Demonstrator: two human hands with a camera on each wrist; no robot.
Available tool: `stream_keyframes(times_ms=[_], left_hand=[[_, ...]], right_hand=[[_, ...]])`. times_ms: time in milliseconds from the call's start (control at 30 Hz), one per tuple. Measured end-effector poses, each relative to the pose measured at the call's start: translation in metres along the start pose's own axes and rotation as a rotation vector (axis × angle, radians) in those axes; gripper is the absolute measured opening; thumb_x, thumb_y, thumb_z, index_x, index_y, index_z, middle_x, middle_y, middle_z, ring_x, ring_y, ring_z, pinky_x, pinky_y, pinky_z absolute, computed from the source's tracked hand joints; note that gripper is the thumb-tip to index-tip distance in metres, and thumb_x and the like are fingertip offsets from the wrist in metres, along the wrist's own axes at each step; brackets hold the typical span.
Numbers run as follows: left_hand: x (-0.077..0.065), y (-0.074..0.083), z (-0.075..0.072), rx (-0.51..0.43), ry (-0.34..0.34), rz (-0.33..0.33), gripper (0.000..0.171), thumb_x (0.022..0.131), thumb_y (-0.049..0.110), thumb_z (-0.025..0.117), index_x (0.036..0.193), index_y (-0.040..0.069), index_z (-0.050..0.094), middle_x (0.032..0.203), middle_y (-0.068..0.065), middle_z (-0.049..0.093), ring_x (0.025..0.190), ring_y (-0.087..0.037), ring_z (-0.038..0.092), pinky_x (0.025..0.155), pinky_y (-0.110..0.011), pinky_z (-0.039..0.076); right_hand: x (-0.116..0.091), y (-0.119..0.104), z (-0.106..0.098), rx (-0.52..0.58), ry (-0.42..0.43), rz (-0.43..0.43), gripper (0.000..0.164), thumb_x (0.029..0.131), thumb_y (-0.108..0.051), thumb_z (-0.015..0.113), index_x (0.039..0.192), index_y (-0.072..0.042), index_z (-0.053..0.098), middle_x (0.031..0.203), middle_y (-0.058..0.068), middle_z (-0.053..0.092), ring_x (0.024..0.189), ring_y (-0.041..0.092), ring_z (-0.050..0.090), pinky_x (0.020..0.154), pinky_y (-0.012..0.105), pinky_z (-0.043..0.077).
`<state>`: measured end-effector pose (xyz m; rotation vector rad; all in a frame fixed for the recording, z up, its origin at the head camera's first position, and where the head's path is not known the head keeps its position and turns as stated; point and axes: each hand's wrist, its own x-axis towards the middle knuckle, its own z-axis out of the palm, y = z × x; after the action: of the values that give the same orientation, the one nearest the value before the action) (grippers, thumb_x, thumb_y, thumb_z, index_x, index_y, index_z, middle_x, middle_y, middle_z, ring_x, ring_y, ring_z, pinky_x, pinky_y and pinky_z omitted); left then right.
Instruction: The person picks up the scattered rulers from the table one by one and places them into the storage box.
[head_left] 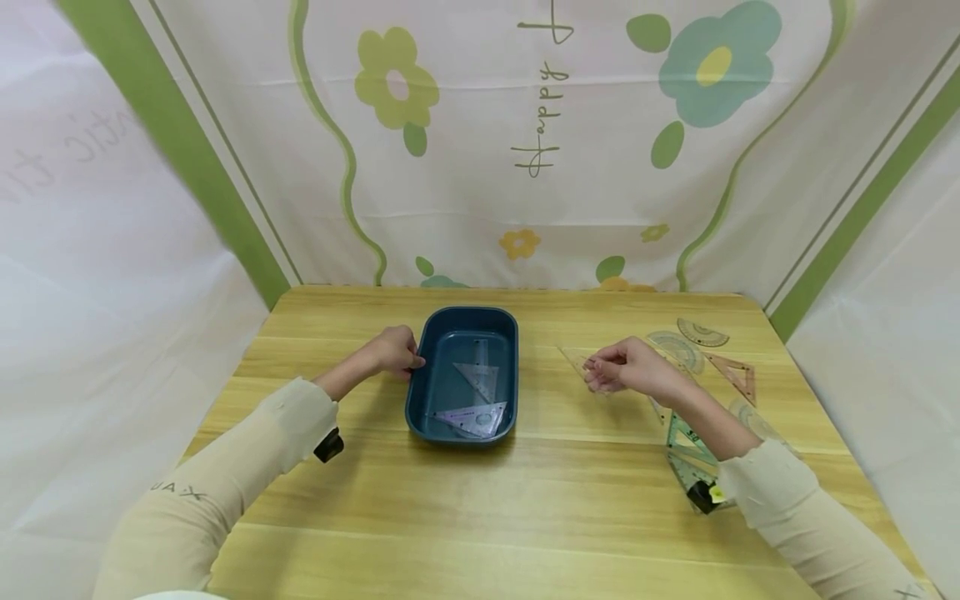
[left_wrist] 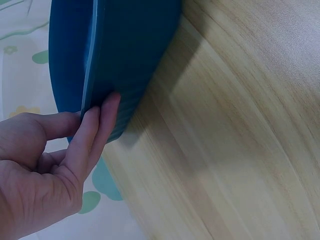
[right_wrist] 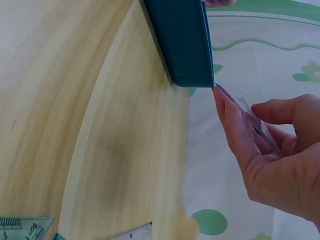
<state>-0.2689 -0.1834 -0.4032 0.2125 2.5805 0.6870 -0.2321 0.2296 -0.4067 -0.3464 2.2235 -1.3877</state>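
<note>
My left hand [head_left: 395, 350] pinches the left rim of a dark blue plastic box [head_left: 415, 408]. In the left wrist view, its thumb and fingers [left_wrist: 89, 127] lie on either side of the box wall. Inside the box are a clear set square [head_left: 480, 381] and a purple-tinted set square [head_left: 474, 418]. To the right of the box, above the table, my right hand [head_left: 630, 368] holds a thin clear set square [head_left: 573, 358] between thumb and fingers. The right wrist view shows this clear piece [right_wrist: 248, 116] edge-on, partly covered by the fingers.
On the right of the wooden table [head_left: 570, 508] lie several drawing tools: a protractor [head_left: 702, 332], a clear protractor [head_left: 677, 350], an orange set square [head_left: 738, 377] and green-tinted set squares [head_left: 684, 433]. My right forearm hides some. Printed fabric [head_left: 465, 183] hangs behind the table.
</note>
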Motion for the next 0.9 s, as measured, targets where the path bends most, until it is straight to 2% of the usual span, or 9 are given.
stream_keyframes(times_ms=[200,433,600,900], left_hand=[[0.0,-0.001,0.001,0.0,-0.007,-0.004,0.041,0.095,0.011,0.067,0.056,0.011,0.053,0.052,0.001,0.054,0.067,-0.029,0.071,0.074,-0.041,0.061],[0.001,0.0,0.0,-0.003,0.0,0.007,0.046,0.094,0.011,0.067,0.053,0.013,0.049,0.05,0.002,0.05,0.057,-0.021,0.066,0.07,-0.038,0.06],[0.001,0.0,0.0,-0.011,-0.002,0.001,0.043,0.094,0.01,0.067,0.055,0.011,0.051,0.052,0.001,0.053,0.06,-0.022,0.068,0.07,-0.038,0.061],[0.001,0.001,0.001,-0.017,-0.008,-0.01,0.043,0.094,0.009,0.067,0.055,0.012,0.05,0.053,0.001,0.054,0.059,-0.019,0.067,0.073,-0.04,0.061]], right_hand=[[0.001,-0.002,0.001,-0.024,0.052,-0.013,0.033,0.104,-0.007,0.049,0.129,0.014,0.057,0.109,0.023,0.069,0.089,0.016,0.07,0.079,0.033,0.061],[0.0,-0.008,0.002,-0.058,0.136,-0.048,0.029,0.099,-0.007,0.06,0.122,0.012,0.063,0.108,0.024,0.072,0.083,0.014,0.071,0.075,0.029,0.06],[0.003,-0.012,0.004,-0.056,0.122,-0.058,0.029,0.097,-0.008,0.064,0.118,0.011,0.065,0.107,0.025,0.072,0.085,0.021,0.075,0.076,0.037,0.061],[0.015,-0.024,0.017,-0.049,0.08,-0.056,0.025,0.097,-0.003,0.061,0.116,0.012,0.065,0.103,0.027,0.072,0.087,0.029,0.075,0.073,0.033,0.062]])
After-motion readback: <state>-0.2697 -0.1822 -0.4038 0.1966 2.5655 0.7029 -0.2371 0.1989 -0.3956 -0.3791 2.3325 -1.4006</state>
